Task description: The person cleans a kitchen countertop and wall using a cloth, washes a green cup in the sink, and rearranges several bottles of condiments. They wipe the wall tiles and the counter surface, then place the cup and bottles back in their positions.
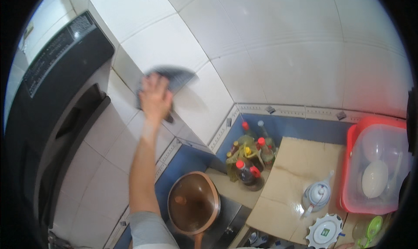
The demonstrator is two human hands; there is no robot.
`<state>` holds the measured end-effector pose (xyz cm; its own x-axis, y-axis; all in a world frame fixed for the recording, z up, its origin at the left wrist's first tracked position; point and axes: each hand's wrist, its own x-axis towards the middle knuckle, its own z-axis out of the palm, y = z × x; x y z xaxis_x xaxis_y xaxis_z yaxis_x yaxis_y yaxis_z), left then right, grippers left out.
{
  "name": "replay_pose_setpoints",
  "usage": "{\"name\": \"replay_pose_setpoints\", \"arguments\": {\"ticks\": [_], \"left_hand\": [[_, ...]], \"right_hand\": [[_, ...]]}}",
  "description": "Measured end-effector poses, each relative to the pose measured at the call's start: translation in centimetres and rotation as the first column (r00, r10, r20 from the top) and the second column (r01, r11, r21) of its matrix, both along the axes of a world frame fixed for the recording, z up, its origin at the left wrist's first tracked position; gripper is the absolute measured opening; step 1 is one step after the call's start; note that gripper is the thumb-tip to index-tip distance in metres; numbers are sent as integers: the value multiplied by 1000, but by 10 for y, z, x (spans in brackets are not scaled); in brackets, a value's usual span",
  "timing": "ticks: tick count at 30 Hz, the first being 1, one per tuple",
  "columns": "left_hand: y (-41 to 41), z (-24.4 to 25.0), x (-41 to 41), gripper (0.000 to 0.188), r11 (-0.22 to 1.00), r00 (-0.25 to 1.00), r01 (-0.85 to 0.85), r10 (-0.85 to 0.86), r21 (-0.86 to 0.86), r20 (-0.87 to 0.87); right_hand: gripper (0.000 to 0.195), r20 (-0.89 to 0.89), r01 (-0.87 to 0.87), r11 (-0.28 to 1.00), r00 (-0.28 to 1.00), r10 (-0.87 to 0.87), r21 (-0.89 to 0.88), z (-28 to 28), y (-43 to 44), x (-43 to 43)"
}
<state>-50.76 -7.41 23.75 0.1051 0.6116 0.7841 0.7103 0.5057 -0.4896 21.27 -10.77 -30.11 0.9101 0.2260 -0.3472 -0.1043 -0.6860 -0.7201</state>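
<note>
Against the outer corner of the white tiled wall (196, 95), my left hand (156, 94) presses a dark grey cloth (178, 76). Motion blurs both the fingers and the cloth. The cloth spreads out to the right of the hand and wraps partly onto the left face of the corner. Only a sliver of my right hand (345, 245) shows at the bottom edge, near the scalloped white plate (325, 231); its fingers are mostly hidden. Below my left arm, a pan with a brown-rimmed glass lid (193, 201) sits on the stove (228, 219).
A black range hood (73, 63) fills the left side. Bottles with red caps (249, 175) crowd the counter corner. On the tan tiled counter (284, 183) stands a blue-and-white teapot (317, 196). A red bin with a translucent lid (375, 170) and a green strainer (374, 227) are at right.
</note>
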Motion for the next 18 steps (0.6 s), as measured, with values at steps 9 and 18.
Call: {"name": "replay_pose_setpoints", "arguments": {"ticks": [9,18], "left_hand": [[23,68,-88,63,648,581,293,-704,703,407],[-21,-327,-186,86,467,-462,-628,-867,622,184]], "right_hand": [[85,-46,-171,984,984,174,57,42,37,-44],[83,-70,-362,926,926,370,104,60,82,-96]]}}
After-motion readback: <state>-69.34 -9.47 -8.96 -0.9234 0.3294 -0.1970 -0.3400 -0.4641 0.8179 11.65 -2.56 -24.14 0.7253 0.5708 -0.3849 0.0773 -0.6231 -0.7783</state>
